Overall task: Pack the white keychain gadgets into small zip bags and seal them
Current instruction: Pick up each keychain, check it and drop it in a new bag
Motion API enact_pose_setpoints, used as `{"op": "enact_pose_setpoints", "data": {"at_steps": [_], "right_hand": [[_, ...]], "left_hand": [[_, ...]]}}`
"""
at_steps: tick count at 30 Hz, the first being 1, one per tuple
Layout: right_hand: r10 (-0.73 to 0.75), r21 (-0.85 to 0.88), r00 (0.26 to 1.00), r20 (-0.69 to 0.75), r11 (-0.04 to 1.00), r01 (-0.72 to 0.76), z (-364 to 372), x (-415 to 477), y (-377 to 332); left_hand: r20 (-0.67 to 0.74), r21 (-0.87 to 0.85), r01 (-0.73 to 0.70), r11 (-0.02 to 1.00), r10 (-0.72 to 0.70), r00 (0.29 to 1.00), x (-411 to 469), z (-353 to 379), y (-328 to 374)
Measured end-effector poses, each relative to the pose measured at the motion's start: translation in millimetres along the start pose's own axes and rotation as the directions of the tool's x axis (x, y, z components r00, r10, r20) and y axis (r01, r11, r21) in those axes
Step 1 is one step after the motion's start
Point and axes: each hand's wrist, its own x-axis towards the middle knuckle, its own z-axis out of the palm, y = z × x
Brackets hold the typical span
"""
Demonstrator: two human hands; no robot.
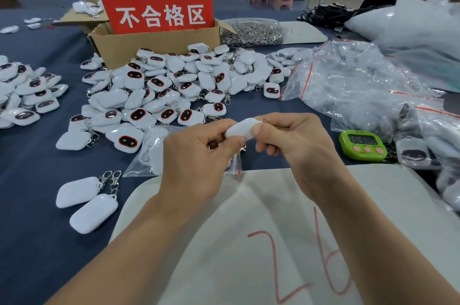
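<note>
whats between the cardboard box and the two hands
The head view shows the pile of white keychain gadgets covering the stretch from the cardboard box to the left hand and right hand, which pinch one gadget.

A single view is being given by a wide-angle camera worn on the person's head. It is being aimed forward and down across the tabletop (37,180) towards its far edge. The left hand (196,155) and right hand (296,145), with the white keychain gadget (240,129) pinched between them, are being framed close up at centre. The cardboard box (154,48) near the far edge and further tables beyond are being taken in, smaller, along the top.
</note>
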Motion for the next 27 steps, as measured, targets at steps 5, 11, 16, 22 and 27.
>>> {"op": "enact_pose_setpoints", "data": {"at_steps": [5, 11, 16, 22, 27], "right_hand": [[0.039, -0.039, 0.998, -0.05, 0.998, -0.041, 1.1, -0.3, -0.6], [0.293, 0.096, 0.943, -0.155, 0.955, -0.281, 7.0, 4.2, -3.4], [0.242, 0.102, 0.969, -0.043, 0.966, -0.237, 5.7, 5.2, 0.7], [0.167, 0.052, 0.986, 0.005, 0.985, -0.167, 6.2, 3.7, 6.4], [0.175, -0.178, 0.911, -0.373, 0.95, -0.255, 0.8, 11.8, 15.7]], "left_hand": [[0.026, -0.024, 0.026, 0.999, -0.025, 0.999, -0.9, 0.8, 4.8], [-0.039, 0.186, -0.045, 0.982, 0.053, 0.998, -4.0, 1.2, 13.4], [-0.032, 0.167, -0.068, 0.984, 0.074, 0.997, -4.4, -1.1, 10.1], [-0.105, 0.186, 0.068, 0.98, -0.049, 0.993, -2.2, 1.5, 6.0], [-0.036, 0.651, 0.197, 0.733, -0.228, 0.973, 0.7, 7.6, 6.0]]}}
